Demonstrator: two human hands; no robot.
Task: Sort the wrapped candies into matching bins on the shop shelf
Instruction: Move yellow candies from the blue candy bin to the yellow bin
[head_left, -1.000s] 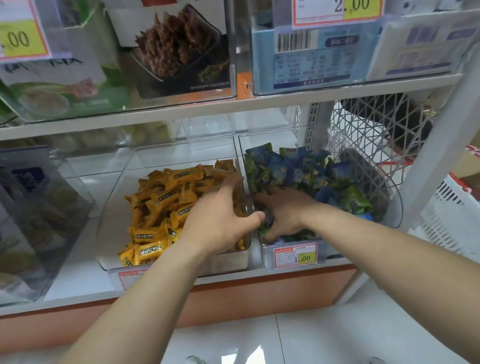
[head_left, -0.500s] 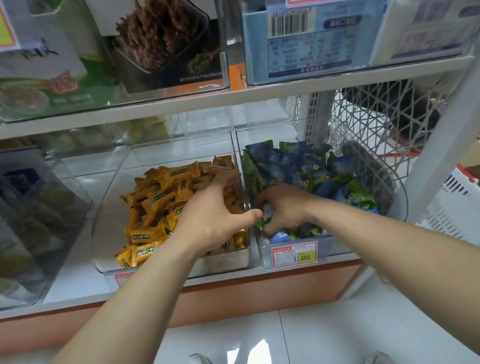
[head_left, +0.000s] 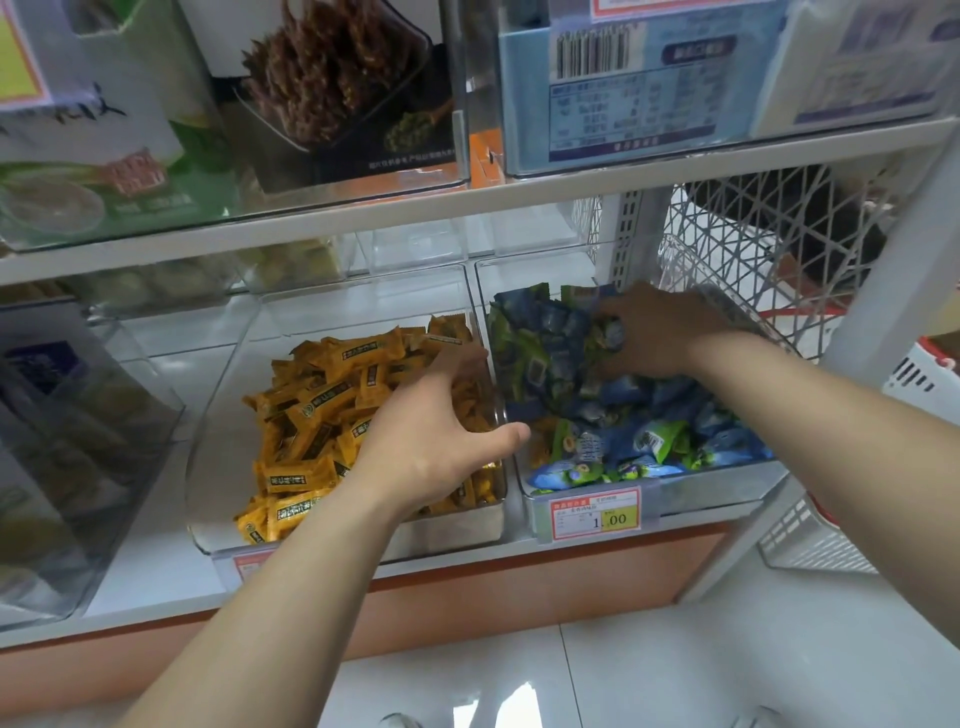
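Two clear bins stand side by side on the lower shelf. The left bin (head_left: 218, 467) holds orange-wrapped candies (head_left: 322, 395). The right bin (head_left: 717, 488) holds blue-wrapped candies (head_left: 561, 374) mixed with green-wrapped candies (head_left: 660, 441). An orange-looking wrapper (head_left: 540, 444) shows at its front left edge. My left hand (head_left: 431, 441) rests on the orange pile with fingers stretched out, its thumb lying across the wall between the bins. My right hand (head_left: 660, 332) is at the back of the right bin, fingers curled into the blue candies; its fingertips are hidden.
A price tag (head_left: 597, 514) hangs on the right bin's front. A white lattice basket (head_left: 753, 260) stands behind it and another white basket (head_left: 821, 540) sits low at the right. The upper shelf (head_left: 467, 208) carries boxed goods. A larger clear bin (head_left: 78, 441) stands at the left.
My right hand has moved from the front left of the blue and green bin to its back. My left hand has stayed on the orange candies.
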